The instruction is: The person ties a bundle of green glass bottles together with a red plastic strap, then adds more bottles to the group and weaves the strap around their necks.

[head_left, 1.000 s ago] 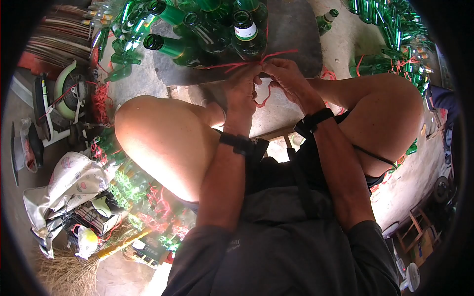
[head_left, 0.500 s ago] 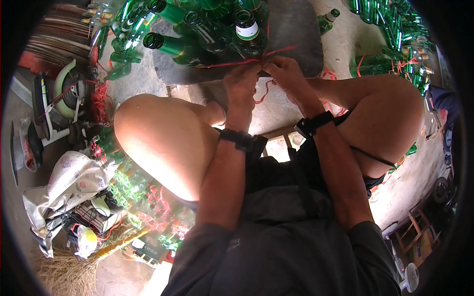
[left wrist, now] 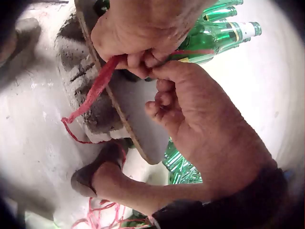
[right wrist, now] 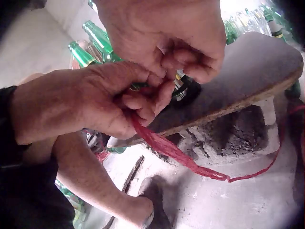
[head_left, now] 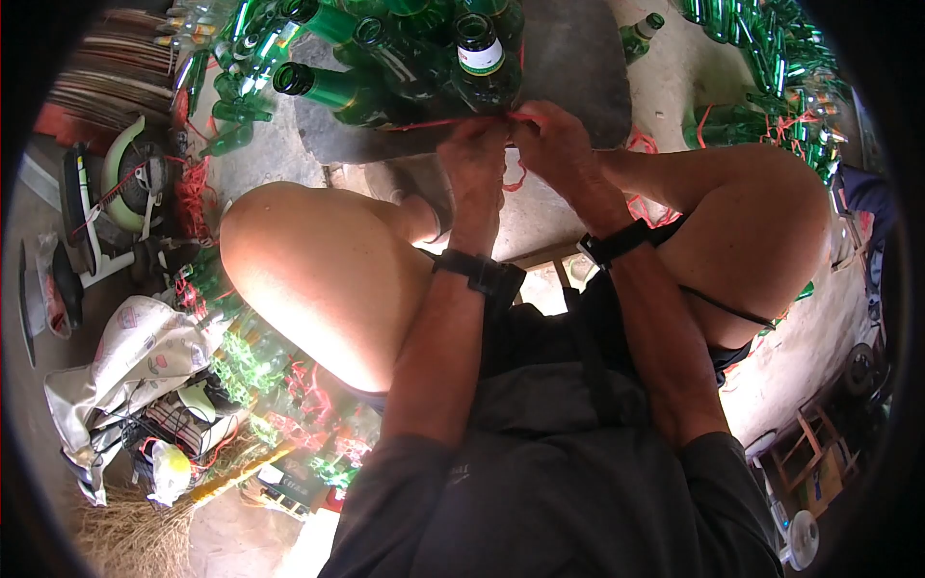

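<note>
In the head view, a cluster of green glass bottles [head_left: 479, 82] stands on a dark slab [head_left: 583, 91], with red plastic string [head_left: 434, 123] running along its near side. My left hand [head_left: 472, 159] and right hand [head_left: 557, 149] meet at this string beside the nearest bottle, each with curled fingers pinching it. From under my left hand [left wrist: 147, 28] in the left wrist view, a flat red tail of string [left wrist: 97, 88] hangs past the slab's edge. My right hand [right wrist: 167, 33] has its thumb and fingertips close against the left's in the right wrist view. The pinched spot itself is hidden by fingers.
The slab rests on a rough grey block [right wrist: 233, 133]. More green bottles lie in heaps at the far right [head_left: 761, 48] and far left [head_left: 255, 58]. Tangled red string [head_left: 198, 197] lies left of my bent knees. A single bottle [head_left: 638, 40] is beyond the slab's right edge.
The string end that stuck out to the right above my right hand no longer shows there. My right hand has shifted slightly up and left, and the string is drawn along the bottles.
</note>
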The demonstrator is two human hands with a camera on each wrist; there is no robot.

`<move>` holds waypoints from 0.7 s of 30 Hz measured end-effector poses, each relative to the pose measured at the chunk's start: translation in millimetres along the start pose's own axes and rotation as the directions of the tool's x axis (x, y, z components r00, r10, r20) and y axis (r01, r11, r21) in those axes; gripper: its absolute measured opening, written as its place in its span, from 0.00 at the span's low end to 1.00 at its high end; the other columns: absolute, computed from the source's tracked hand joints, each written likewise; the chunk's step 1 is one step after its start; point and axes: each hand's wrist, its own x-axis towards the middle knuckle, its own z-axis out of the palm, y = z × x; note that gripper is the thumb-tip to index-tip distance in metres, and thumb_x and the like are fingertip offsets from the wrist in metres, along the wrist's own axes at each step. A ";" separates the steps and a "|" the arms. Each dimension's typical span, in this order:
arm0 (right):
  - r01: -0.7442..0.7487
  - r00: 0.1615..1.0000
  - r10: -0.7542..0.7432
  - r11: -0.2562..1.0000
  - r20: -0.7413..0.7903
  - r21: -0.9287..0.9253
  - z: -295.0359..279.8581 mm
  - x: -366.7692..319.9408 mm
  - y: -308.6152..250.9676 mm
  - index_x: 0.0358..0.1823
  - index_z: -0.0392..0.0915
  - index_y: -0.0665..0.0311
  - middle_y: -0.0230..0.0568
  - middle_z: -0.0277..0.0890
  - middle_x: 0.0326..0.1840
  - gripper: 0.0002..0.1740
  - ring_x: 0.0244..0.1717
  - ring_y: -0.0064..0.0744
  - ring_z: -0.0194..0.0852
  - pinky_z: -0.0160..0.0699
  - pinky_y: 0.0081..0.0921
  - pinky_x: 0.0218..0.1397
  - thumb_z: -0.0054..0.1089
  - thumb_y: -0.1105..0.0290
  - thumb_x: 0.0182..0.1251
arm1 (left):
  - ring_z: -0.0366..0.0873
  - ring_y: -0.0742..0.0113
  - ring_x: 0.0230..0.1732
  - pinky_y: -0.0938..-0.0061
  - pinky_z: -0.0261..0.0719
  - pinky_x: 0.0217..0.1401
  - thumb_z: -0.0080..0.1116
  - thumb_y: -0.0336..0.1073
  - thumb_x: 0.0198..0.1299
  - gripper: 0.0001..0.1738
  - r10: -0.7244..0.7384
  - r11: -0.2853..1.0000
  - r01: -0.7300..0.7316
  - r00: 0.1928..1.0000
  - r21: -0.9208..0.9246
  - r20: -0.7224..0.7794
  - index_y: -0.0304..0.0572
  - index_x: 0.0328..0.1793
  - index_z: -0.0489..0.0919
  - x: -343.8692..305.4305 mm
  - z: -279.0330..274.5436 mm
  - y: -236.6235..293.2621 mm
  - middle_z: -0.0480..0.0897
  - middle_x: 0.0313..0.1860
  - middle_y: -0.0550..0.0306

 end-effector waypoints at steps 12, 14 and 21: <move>-0.686 0.727 0.452 0.462 0.517 0.562 -18.4 -0.2 -0.1 0.45 0.84 0.65 0.24 0.75 0.30 0.12 0.29 0.15 0.66 0.68 0.22 0.32 0.63 0.63 0.70 | 0.68 0.79 0.21 0.83 0.63 0.22 0.67 0.29 0.59 0.07 -0.264 0.944 0.279 0.958 -0.174 0.109 0.35 0.42 0.86 11.7 -7.8 -11.5 0.87 0.34 0.57; -0.710 0.702 0.459 0.399 0.545 0.580 -16.0 1.0 4.0 0.44 0.85 0.63 0.23 0.73 0.29 0.11 0.28 0.15 0.64 0.67 0.21 0.32 0.63 0.63 0.71 | 0.70 0.79 0.23 0.84 0.63 0.24 0.64 0.28 0.60 0.07 -0.055 0.993 0.073 0.982 -0.091 0.179 0.38 0.44 0.86 16.5 -12.8 -29.0 0.88 0.36 0.59; -0.746 0.657 0.412 0.232 0.631 0.625 -16.4 -6.5 9.4 0.36 0.81 0.57 0.22 0.68 0.27 0.07 0.27 0.17 0.63 0.64 0.18 0.31 0.66 0.63 0.71 | 0.66 0.79 0.21 0.83 0.61 0.22 0.65 0.28 0.59 0.04 -0.122 0.987 0.144 0.958 -0.065 0.259 0.42 0.40 0.86 15.1 -21.7 -26.2 0.87 0.34 0.61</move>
